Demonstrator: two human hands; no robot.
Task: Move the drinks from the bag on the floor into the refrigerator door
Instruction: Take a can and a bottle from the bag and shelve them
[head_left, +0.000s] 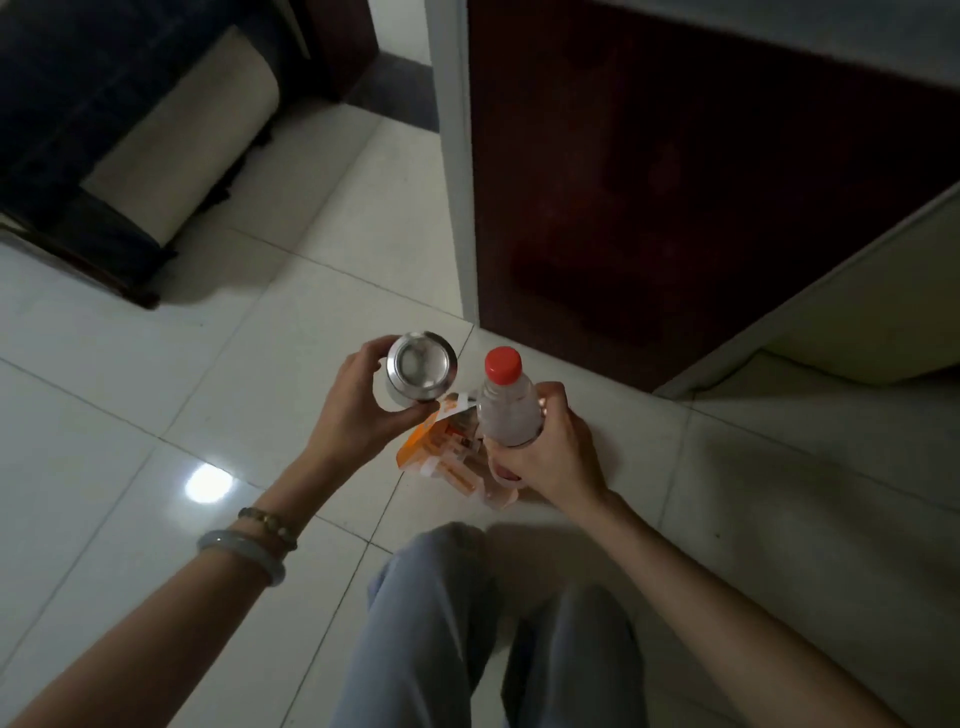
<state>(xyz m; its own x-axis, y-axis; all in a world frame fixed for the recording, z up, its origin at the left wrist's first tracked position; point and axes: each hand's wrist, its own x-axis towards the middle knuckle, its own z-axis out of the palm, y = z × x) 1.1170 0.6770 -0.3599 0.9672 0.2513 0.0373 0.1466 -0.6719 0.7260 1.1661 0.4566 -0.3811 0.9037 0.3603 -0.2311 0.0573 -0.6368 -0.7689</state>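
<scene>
My left hand (358, 410) grips a silver drink can (420, 370), seen end-on with its shiny round end facing the camera. My right hand (545, 457) holds a clear plastic bottle (506, 410) with a red cap (503, 362), upright. Both are lifted above an orange and white plastic bag (441, 452) that lies crumpled on the tiled floor between my hands. The dark red refrigerator (675, 182) stands just beyond, and its pale door (831, 312) swings open at the right. The door's shelves are out of sight.
A dark sofa with a beige cushion (182, 135) stands at the upper left. My legs in grey trousers (467, 623) are below the hands. A white door frame (452, 156) runs beside the refrigerator. Glossy floor tiles (156, 415) spread to the left.
</scene>
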